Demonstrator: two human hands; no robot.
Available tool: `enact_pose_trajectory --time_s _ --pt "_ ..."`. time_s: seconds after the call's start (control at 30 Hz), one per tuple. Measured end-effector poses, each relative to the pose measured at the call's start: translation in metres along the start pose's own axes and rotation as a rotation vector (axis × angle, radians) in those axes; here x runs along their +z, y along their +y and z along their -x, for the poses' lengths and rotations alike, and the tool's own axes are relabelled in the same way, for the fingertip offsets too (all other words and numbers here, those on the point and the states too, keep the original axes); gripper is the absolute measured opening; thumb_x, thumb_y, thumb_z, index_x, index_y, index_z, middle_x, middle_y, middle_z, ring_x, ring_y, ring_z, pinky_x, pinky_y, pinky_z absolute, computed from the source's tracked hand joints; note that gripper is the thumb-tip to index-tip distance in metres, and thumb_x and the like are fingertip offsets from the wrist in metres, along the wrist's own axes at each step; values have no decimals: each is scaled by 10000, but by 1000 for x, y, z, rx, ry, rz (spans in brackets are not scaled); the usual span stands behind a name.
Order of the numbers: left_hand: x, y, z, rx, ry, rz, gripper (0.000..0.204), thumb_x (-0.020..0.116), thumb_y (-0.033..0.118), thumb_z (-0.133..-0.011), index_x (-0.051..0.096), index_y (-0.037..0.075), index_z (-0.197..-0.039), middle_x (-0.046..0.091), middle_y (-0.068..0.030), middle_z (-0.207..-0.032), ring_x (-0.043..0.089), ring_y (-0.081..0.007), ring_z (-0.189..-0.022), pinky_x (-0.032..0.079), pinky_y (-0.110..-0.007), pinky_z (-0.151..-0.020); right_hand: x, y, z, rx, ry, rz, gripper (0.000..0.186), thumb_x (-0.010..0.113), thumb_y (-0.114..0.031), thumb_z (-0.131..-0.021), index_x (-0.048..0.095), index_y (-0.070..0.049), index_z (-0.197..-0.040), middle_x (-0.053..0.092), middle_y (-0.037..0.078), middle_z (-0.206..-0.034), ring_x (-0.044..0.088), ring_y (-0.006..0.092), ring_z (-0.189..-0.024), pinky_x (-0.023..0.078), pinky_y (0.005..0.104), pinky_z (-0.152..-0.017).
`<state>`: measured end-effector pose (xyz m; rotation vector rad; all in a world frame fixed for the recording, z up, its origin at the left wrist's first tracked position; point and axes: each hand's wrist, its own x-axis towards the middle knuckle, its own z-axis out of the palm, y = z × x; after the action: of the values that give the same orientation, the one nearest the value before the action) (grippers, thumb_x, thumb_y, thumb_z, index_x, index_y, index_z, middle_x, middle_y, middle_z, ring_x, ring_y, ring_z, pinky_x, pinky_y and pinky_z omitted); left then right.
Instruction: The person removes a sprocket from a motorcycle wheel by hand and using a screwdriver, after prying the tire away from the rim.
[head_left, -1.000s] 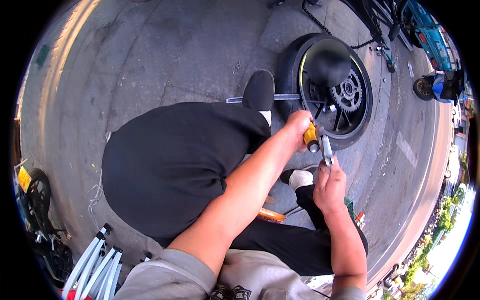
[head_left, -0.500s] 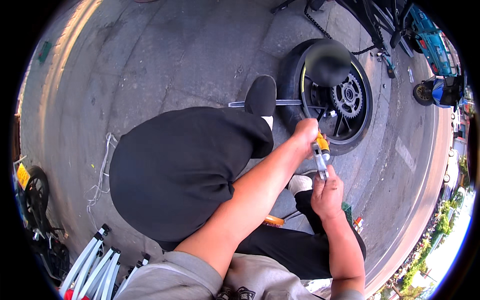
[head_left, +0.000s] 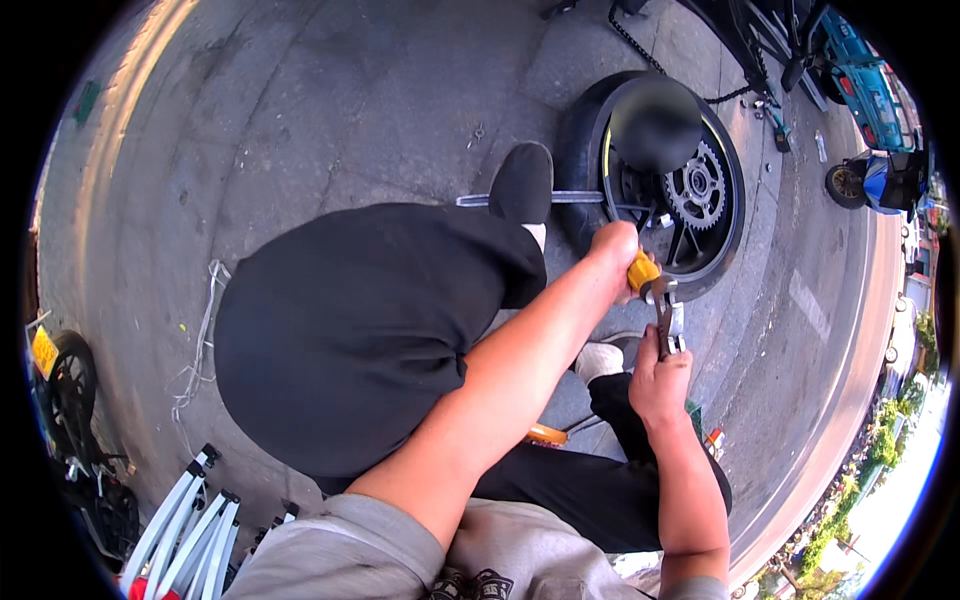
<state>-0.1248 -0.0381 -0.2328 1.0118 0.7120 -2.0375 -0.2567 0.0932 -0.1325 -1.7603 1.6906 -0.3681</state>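
Note:
My left hand (head_left: pixel 614 250) is closed around a small yellow piece (head_left: pixel 642 270), perhaps a handle or a bottle; the fingers hide most of it. A metal tool that looks like pliers (head_left: pixel 663 318) is gripped in my right hand (head_left: pixel 660 385), its head up against the near end of the yellow piece. Just beyond my left hand, a motorcycle wheel (head_left: pixel 580 190) with a black tire lies on the ground. Its sprocket (head_left: pixel 697 182) faces up, and a round blurred patch covers part of the rim. A flat metal bar (head_left: pixel 575 197) reaches from my shoe to the tire.
A chain (head_left: pixel 635 40) hangs from a dark frame at the top right. Tools (head_left: pixel 775 125) lie on the pavement beside the wheel. Folded white metal legs (head_left: pixel 185 525) stand at the lower left, near a parked motorcycle (head_left: pixel 72 380). An orange object (head_left: pixel 547 434) lies by my leg.
My right hand has moved slightly down, and the metal tool has turned, its head now farther right. The yellow piece has tilted in my left hand, which has shifted slightly up.

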Motion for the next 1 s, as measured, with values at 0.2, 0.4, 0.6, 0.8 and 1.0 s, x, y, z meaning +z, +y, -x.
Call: enact_pose_trajectory --time_s 0.2,0.4,0.6,0.8,1.0 --pt "4 -4 -2 -48 -27 43 90 534 161 -929 522 73 -942 618 -118 -796 669 -279 -701 633 -459 -696 -15 -15 6 -362 97 -264 201 591 -125 -1107 644 28 -989 621 94 -792 546 198 -687 429 380 -609" --pt "9 -5 8 -9 46 94 60 518 131 -936 520 73 -921 574 -89 -804 651 -245 -667 643 -472 -653 -24 -34 1 -385 163 -253 198 551 -118 -1121 637 8 -996 647 59 -822 576 227 -679 452 406 -624" --pt "4 1 -4 82 -1 50 93 504 153 -951 505 71 -996 606 -130 -890 673 -270 -712 649 -482 -662 -6 -15 -17 -92 164 -56 246 578 -137 -1128 639 13 -943 621 72 -810 544 229 -671 456 421 -622" --pt "14 -1 -6 7 -9 19 137 512 170 -961 535 81 -1063 607 -117 -848 671 -265 -703 640 -483 -642 10 -5 -5 46 151 -95 243 609 -107 -1106 629 25 -902 605 59 -699 471 107 -673 416 358 -590" --pt "20 -8 -8 -110 3 66 108 498 205 -992 520 103 -1025 632 -112 -835 686 -270 -700 633 -477 -641 -9 -22 -4 -258 215 -215 327 573 -159 -1142 611 -19 -848 581 32 -695 495 103 -634 383 402 -556"
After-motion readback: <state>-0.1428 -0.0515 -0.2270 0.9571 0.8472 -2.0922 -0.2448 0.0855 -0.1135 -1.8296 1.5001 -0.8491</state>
